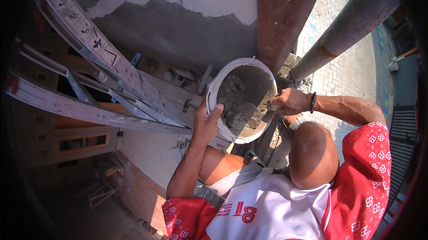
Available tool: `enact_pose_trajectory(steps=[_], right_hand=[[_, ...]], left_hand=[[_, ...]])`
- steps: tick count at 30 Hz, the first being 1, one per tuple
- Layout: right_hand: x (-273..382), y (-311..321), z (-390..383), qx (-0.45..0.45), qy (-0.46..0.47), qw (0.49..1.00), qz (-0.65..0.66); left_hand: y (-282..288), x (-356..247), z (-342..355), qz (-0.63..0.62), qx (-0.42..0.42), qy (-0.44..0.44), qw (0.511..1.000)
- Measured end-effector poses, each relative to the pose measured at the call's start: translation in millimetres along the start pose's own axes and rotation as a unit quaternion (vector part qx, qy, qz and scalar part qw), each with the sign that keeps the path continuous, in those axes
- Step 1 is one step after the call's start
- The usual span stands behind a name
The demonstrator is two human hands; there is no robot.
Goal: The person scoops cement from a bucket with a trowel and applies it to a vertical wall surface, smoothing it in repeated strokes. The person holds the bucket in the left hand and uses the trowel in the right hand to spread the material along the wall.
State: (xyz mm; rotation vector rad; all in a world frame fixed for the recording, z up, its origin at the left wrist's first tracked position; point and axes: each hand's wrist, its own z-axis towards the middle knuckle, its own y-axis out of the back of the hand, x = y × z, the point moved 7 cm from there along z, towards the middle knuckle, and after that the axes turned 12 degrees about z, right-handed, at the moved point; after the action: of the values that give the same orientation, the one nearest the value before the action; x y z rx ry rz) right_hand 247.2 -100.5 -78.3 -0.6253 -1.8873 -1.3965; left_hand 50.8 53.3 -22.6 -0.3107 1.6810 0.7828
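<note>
So, bucket: right in front of the knees, lumpy grey mix inside
Left hand: clamped on the bucket's left side, thumb at the rim
Right hand: closed on a tool at the right rim, mostly hidden
Ladder: hogs the left, one end near the left forearm
Far side: brown post and fat grey pipe crowd it

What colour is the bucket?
The bucket has a white rim, with grey mix inside; best seen in the head view.
</note>
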Motion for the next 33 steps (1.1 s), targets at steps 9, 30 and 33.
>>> enact_pose_trajectory(steps=[9,30,33], right_hand=[[4,-29,-4,-0.045,0.007,0.981,0.189],[143,119,-117,-0.167,0.054,0.960,0.217],[152,103,-154,-0.167,-0.013,0.921,0.351]], left_hand=[[-8,14,-4,-0.079,-0.006,0.058,0.995],[8,28,-6,-0.203,-0.107,0.105,0.967],[7,45,-2,-0.191,-0.096,0.150,0.965]])
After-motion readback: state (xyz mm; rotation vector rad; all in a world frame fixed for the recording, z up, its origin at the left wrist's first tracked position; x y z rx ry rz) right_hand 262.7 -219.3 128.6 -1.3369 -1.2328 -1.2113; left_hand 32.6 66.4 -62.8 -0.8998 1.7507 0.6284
